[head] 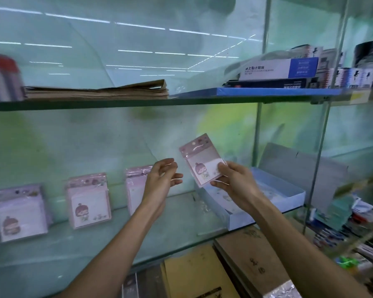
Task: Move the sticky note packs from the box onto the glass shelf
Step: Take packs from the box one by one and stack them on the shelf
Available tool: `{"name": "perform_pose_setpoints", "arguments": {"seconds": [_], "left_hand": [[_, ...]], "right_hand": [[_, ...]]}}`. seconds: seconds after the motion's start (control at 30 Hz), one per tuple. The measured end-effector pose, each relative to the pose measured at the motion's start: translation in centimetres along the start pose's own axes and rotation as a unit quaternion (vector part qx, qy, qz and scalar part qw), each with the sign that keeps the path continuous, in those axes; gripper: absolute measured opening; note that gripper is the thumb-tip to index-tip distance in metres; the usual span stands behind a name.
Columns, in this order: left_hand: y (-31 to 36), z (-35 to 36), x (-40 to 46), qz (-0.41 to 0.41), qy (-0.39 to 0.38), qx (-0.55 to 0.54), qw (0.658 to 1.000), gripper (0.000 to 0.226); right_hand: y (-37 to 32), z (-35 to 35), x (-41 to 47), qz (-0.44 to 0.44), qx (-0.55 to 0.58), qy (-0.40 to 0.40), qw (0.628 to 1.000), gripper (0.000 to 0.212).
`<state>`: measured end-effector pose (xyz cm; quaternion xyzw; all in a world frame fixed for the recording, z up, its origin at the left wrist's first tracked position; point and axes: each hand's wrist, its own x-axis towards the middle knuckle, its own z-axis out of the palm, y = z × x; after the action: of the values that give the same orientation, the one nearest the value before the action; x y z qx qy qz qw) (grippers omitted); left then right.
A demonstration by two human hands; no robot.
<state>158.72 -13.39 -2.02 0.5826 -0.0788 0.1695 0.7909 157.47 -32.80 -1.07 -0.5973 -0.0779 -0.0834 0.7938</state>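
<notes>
right hand (235,179) grip: pinching sticky note pack (202,160) above box (267,203) | left hand (162,179) grip: released, fingers relaxed | three packs (88,201) upright on glass shelf (52,244)

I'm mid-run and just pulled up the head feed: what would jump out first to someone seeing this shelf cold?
First, the pink sticky note pack held up at centre by the right hand, with the left hand open beside it, not touching. Next, three matching packs standing in a row along the back of the glass shelf to the left. The open blue box lies on the shelf just right of the hands.
</notes>
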Motion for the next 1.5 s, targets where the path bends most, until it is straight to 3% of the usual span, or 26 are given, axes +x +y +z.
{"name": "perform_pose_setpoints", "arguments": {"seconds": [0.13, 0.33, 0.63, 0.87, 1.07, 1.33, 1.5], "left_hand": [[1.7, -1.0, 0.1, 0.004, 0.023, -0.016, 1.0, 0.02], [2.9, -4.9, 0.1, 0.045, 0.055, 0.045, 0.996, 0.015], [5.8, -11.4, -1.4, 0.066, 0.107, 0.085, 0.988, 0.018], [7.9, -15.6, -2.5, 0.099, 0.137, 0.134, 0.976, 0.016], [9.0, -19.2, -3.9, 0.124, 0.103, 0.195, 0.968, 0.009], [9.4, -23.8, -6.0, 0.18, 0.147, 0.309, 0.922, 0.022], [8.8, -25.1, -6.6, 0.166, 0.125, 0.314, 0.926, 0.021]], "right_hand": [[1.1, 3.1, -0.9, 0.022, 0.053, -0.051, 0.997, 0.019], [3.3, 7.0, -1.9, 0.069, 0.093, -0.137, 0.984, 0.014], [5.6, 12.6, -3.7, 0.055, -0.053, -0.212, 0.974, 0.016], [6.4, 16.3, -4.6, -0.009, -0.141, -0.198, 0.97, 0.004], [8.4, 19.6, -5.0, -0.099, -0.315, -0.181, 0.926, 0.019], [11.2, 22.6, -4.9, -0.067, -0.406, -0.156, 0.898, 0.017], [12.1, 23.4, -4.5, -0.076, -0.47, -0.132, 0.869, 0.007]]}}
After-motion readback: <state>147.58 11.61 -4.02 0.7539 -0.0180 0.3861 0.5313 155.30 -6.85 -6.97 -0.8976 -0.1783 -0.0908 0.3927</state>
